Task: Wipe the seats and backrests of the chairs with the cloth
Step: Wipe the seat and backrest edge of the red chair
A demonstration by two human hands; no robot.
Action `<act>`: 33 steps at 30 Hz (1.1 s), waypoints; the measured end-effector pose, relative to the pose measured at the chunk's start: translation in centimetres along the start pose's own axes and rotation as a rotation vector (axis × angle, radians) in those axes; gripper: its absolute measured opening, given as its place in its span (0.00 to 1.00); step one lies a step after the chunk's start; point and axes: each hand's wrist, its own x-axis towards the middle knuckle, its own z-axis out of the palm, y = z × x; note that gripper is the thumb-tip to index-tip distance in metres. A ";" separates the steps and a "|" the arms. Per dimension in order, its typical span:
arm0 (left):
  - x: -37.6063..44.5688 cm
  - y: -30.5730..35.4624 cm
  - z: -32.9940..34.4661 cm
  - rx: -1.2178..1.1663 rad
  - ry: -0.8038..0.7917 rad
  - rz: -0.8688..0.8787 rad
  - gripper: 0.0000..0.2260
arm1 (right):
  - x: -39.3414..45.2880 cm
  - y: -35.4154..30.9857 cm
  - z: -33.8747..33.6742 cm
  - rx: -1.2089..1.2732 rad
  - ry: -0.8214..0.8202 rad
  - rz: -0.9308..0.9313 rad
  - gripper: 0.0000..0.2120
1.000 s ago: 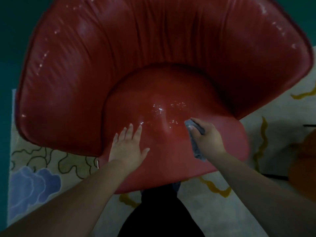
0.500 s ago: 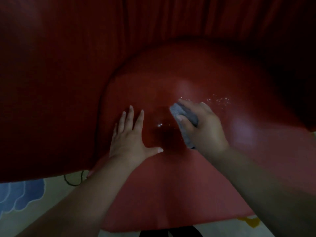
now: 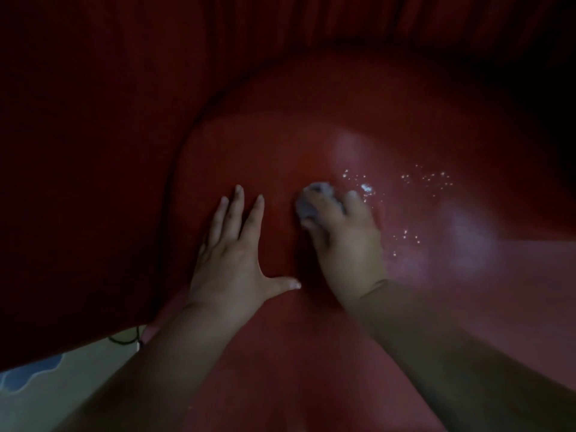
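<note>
Head view: my right hand (image 3: 344, 241) grips the grey cloth (image 3: 307, 202) mid-seat on the red leather chair (image 3: 280, 145); my left hand (image 3: 230, 260) lies flat, fingers straight.

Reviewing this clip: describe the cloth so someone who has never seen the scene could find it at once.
Start from the big glossy red chair seat that fills the frame, with two bare hands on it. The left hand lies flat and holds nothing; the right hand grips the small crumpled grey cloth, which pokes out past its fingertips. It is the only grey thing on the red, just left of the scattered white specks.
</note>
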 end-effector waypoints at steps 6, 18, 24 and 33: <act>0.5 0.4 -0.4 0.005 -0.005 -0.007 0.59 | 1.0 2.9 -1.5 -0.170 -0.108 -0.127 0.23; 1.9 2.9 0.0 0.010 0.016 0.043 0.59 | 2.3 4.8 -2.4 -0.186 -0.148 -0.152 0.26; 2.2 3.1 -0.1 0.010 0.002 0.036 0.59 | 4.7 6.6 -3.3 -0.106 -0.042 0.241 0.22; 2.0 3.2 0.0 0.001 0.016 0.026 0.60 | 5.7 7.0 -2.8 -0.067 -0.003 0.363 0.29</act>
